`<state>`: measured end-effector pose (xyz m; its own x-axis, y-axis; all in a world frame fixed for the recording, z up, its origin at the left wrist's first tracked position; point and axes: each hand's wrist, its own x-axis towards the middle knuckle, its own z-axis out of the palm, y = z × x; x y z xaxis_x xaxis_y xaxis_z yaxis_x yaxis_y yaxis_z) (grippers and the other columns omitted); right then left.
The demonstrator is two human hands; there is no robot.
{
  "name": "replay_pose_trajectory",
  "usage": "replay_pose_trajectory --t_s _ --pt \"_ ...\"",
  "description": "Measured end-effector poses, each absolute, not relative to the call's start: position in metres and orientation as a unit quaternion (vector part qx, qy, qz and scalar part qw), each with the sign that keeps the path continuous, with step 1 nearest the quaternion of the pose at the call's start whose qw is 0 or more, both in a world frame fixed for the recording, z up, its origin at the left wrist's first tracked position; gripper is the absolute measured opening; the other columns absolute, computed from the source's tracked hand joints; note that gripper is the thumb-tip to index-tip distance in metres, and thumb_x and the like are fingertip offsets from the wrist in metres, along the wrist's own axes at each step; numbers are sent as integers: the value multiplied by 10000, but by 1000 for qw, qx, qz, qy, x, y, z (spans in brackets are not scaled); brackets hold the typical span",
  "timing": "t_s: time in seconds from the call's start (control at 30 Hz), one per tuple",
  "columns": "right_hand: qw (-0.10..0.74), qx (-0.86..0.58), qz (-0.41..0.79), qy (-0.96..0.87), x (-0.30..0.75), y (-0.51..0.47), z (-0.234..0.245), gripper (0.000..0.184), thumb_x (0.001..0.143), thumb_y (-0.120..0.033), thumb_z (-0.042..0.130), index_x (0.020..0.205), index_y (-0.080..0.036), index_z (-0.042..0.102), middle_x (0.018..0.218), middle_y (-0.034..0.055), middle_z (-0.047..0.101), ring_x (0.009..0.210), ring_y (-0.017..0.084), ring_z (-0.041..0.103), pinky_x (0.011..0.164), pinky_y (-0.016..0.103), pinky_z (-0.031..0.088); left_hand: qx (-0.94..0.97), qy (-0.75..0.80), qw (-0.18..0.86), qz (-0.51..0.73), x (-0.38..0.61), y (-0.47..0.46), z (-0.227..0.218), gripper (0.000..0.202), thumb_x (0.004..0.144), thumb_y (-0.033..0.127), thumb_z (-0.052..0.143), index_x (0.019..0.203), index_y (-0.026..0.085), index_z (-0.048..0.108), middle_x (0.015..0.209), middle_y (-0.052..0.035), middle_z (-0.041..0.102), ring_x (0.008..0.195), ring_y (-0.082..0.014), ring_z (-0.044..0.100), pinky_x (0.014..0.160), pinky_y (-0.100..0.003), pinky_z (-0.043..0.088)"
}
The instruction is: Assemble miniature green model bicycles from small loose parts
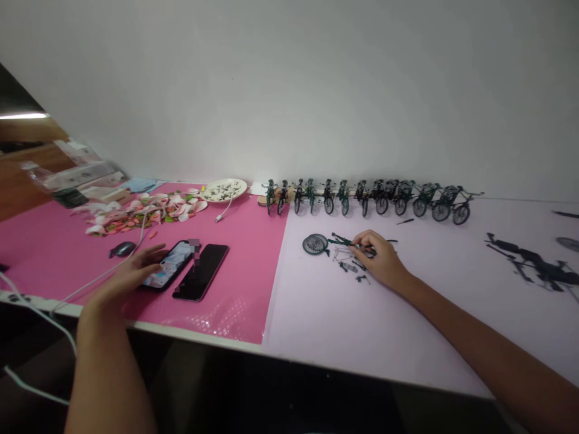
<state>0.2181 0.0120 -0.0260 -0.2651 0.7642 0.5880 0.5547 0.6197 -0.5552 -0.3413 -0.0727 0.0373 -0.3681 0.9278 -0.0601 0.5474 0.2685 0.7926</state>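
Note:
On the pink surface, a phone (169, 265) with a lit screen lies at my left hand (147, 265). That hand's fingers are stretched out and apart over the phone's left edge, the thumb at the screen. A second phone (201, 272), its screen dark, is just right of it. My right hand (377, 256) is closed in a pinch over a cluster of model bicycle parts; its fingers partly hide the small dark part between them. Two model wheels (315, 244), a dark green frame piece (339, 240) and several small loose parts (348, 267) lie around these fingertips.
A row of model bicycles (344, 196) stands along the wall. A screwdriver (405, 221) lies before them. More dark parts (538, 262) are at right. Petal-like pieces (145, 211), a plate (224, 190), a computer mouse (122, 249) and a white cable (104, 274) are on the left.

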Motion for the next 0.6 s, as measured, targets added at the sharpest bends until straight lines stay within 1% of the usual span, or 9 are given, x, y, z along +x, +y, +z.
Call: replay_pose_trajectory --t_s 0.27,0.4,0.5,0.6 --pt "435 -420 123 -786 216 10 -25 262 969 -352 627 808 -256 445 944 73 648 762 226 591 651 371 477 497 759 257 333 -338 -74 38 884 560 549 792 1340 181 597 1551 -178 539 1463 -386 466 1191 -468 430" --pt "438 -419 121 -786 217 10 -25 257 962 -346 639 808 -257 453 934 74 646 749 227 584 647 375 478 499 765 253 319 -337 -75 39 910 588 563 780 1375 157 571 1563 -188 524 1453 -380 481 1190 -454 431" --pt "437 -417 121 -788 217 11 -26 264 956 -352 649 805 -258 454 929 75 650 749 233 590 639 377 475 496 764 249 330 -338 -75 38 833 639 557 723 1359 160 588 1569 -164 524 1470 -363 464 1212 -445 402" --pt "433 -418 121 -789 218 12 -26 261 964 -351 638 809 -258 450 939 75 653 752 231 592 639 374 475 486 767 239 343 -339 -76 37 718 680 539 676 1304 185 636 1546 -129 559 1472 -361 461 1221 -466 386"
